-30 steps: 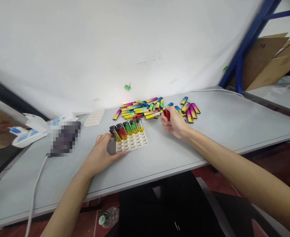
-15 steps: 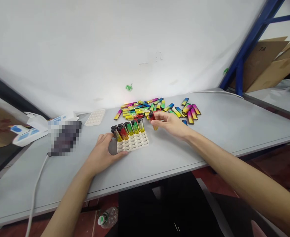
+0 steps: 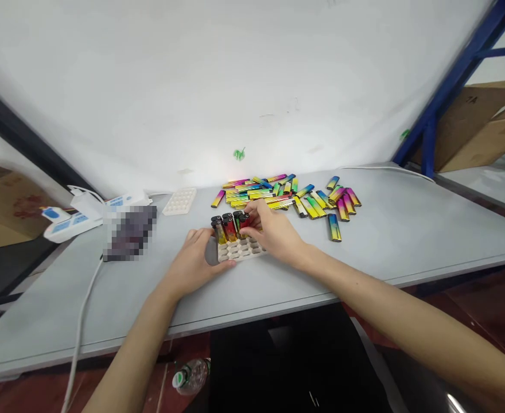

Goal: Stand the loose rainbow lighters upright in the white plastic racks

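Observation:
A white holed tray (image 3: 240, 250) lies on the table with several lighters (image 3: 230, 229) standing upright in its back and left holes. My left hand (image 3: 193, 259) is curved around the tray's left side, thumb on the front edge and fingers by the back corner. Between the thumb and fingers of my right hand (image 3: 275, 230) is a red lighter (image 3: 245, 221), held upright over the tray beside the standing ones. That hand hides the tray's right part, so whether the lighter is in a hole cannot be made out. Shiny multicoloured lighters (image 3: 246, 195) lie heaped behind the tray.
A second white tray (image 3: 180, 202) lies back left. Beside it are a power strip (image 3: 69, 225) with plugs and a blurred dark object (image 3: 131, 234) with a white cable (image 3: 82, 312). More lighters (image 3: 334, 227) lie right. A plastic bottle (image 3: 192, 377) is below the table.
My right hand has carried the red lighter left, from beside the tray to over it. My left hand stays at the tray. The view has shifted slightly.

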`<state>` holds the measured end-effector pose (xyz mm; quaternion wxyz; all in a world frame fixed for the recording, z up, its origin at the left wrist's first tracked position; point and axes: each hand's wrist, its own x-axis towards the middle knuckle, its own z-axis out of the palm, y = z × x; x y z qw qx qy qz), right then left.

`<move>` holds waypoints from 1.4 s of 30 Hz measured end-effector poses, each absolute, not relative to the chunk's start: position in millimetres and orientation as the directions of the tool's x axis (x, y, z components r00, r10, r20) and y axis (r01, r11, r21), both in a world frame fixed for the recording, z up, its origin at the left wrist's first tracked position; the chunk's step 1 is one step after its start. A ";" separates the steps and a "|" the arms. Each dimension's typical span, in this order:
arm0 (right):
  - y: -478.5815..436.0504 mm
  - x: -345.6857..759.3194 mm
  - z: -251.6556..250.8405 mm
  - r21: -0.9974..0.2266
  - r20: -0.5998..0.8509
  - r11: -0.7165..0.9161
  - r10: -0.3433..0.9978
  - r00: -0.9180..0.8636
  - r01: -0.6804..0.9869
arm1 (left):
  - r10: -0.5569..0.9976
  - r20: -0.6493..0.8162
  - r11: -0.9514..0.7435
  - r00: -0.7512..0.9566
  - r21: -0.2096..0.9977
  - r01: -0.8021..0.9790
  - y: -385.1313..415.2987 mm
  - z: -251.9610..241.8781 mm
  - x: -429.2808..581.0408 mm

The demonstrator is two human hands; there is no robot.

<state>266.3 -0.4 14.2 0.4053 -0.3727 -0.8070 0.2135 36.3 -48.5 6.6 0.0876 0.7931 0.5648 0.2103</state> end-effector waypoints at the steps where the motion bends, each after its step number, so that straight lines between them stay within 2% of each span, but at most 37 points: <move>1: -0.3 265.3 13.8 -0.633 0.489 0.631 0.775 -0.401 0.448 | 0.932 0.237 -0.349 0.275 0.377 0.858 -48.4 6.2 36.1; 7: -5.3 260.5 17.4 -0.503 0.506 0.655 0.752 -0.423 0.564 | 0.926 0.250 -0.361 0.281 0.381 0.851 -47.5 4.0 35.0; 12: -4.9 258.1 12.0 -0.536 0.553 0.663 0.744 -0.376 0.523 | 0.928 0.249 -0.357 0.278 0.374 0.856 -47.8 5.2 35.5; 21: -9.2 263.2 19.3 -0.477 0.558 0.660 0.738 -0.380 0.580 | 0.934 0.240 -0.341 0.264 0.380 0.860 -48.3 6.5 36.2; 33: -2.7 269.5 11.6 -0.599 0.555 0.641 0.764 -0.327 0.481 | 0.945 0.218 -0.312 0.244 0.375 0.873 -48.6 9.4 36.4; 38: -0.7 269.3 12.2 -0.585 0.564 0.678 0.734 -0.377 0.445 | 0.944 0.221 -0.315 0.246 0.372 0.873 -48.3 9.7 37.0; 42: -2.3 268.8 13.3 -0.524 0.572 0.703 0.709 -0.413 0.480 | 0.945 0.217 -0.313 0.246 0.369 0.875 -48.7 9.8 37.1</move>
